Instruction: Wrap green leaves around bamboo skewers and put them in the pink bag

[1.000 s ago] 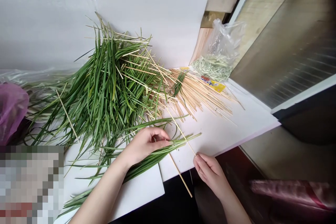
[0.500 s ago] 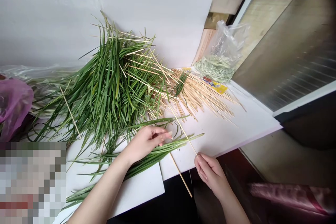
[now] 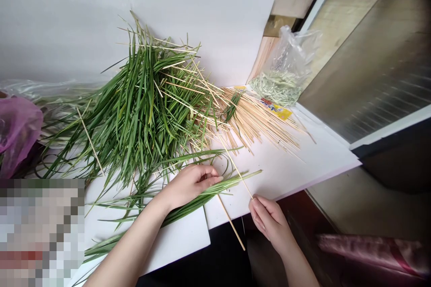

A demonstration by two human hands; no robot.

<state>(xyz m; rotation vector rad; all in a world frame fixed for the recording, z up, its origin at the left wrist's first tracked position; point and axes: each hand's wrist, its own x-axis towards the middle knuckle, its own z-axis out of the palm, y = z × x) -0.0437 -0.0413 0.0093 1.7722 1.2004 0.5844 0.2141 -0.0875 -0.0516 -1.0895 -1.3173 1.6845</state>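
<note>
My left hand (image 3: 191, 184) curls over a bunch of long green leaves (image 3: 215, 193) that reach out past my fingers toward the lower left and right. A thin bamboo skewer (image 3: 232, 224) sticks out from under this bunch toward the board's front edge. My right hand (image 3: 271, 219) pinches the lower end of a second skewer (image 3: 235, 168), whose upper end runs into a large heap of cut green leaves (image 3: 141, 107) mixed with skewers. A fan of loose skewers (image 3: 259, 125) lies beyond my hands.
The items lie on white boards (image 3: 296, 170) with a dark gap below the front edge. A clear plastic bag of pale leaves (image 3: 284, 74) stands at the back, by a yellow packet (image 3: 278, 111). A pink bag (image 3: 16, 134) sits left; pink cloth (image 3: 370, 251) lies lower right.
My left hand's fingers have curled down onto the leaf bunch after lifting slightly half a second ago. My right hand has barely moved, and the view has drifted slightly.
</note>
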